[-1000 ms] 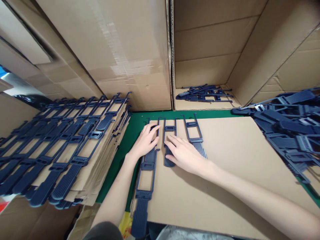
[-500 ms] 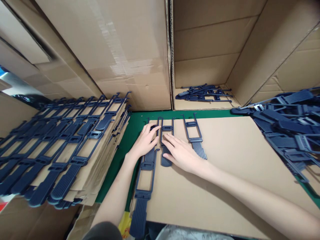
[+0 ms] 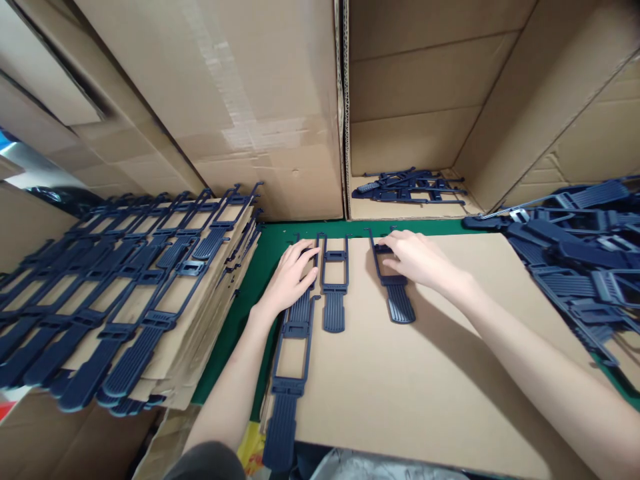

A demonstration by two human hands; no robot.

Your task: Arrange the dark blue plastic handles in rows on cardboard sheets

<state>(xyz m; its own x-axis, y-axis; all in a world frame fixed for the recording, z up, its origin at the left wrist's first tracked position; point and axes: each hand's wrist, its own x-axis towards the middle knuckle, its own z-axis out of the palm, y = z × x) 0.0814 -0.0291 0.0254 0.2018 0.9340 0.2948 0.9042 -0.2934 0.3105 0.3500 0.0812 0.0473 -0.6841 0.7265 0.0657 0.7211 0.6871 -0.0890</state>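
Dark blue plastic parts, each an open frame with hooked ends and a ribbed paddle, lie on a cardboard sheet (image 3: 450, 400). My left hand (image 3: 290, 275) rests over the back-left part (image 3: 301, 308), thumb apart from the fingers, covering much of its frame. Below it lies the front-left part (image 3: 281, 427), its paddle toward me. The middle part (image 3: 335, 313) lies untouched between my hands. My right hand (image 3: 417, 259) has its fingers closed on the frame of the right-hand part (image 3: 400, 303), which sits slightly slanted. The fingertips are partly hidden.
Left stands a stack of cardboard layers (image 3: 187, 353) bearing rows of similar parts (image 3: 135, 360). A loose heap of them (image 3: 575, 253) lies right. Behind, an open carton (image 3: 410, 80) holds a small pile (image 3: 410, 187), beside a tall taped carton (image 3: 280, 167). Green table surface (image 3: 225, 340) shows between.
My right hand has moved right, from the middle part to the right-hand part, which has shifted slightly. The middle part is now uncovered. My left hand stays in nearly the same place.
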